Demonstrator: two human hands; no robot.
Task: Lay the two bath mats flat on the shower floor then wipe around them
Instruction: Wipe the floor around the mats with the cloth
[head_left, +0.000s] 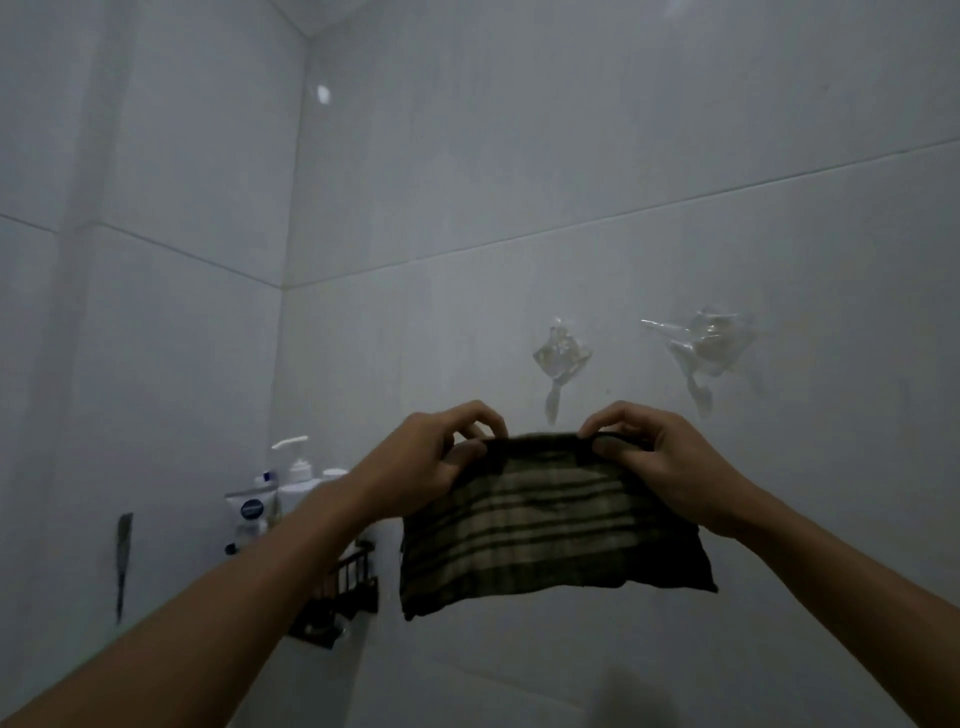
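Observation:
A dark striped cloth (550, 530) hangs in front of the white tiled wall, held up by its top edge. My left hand (431, 457) pinches the top left corner and my right hand (660, 462) pinches the top right corner. The cloth hangs just below two clear adhesive wall hooks (558, 364) (701, 348); the left hook is right above the cloth's top edge. No bath mat and no shower floor are in view.
A black wire caddy (348, 587) is fixed in the wall corner at lower left, with a white pump bottle (298, 475) and a tube (249, 512) in it. A dark thin object (123, 561) hangs on the left wall.

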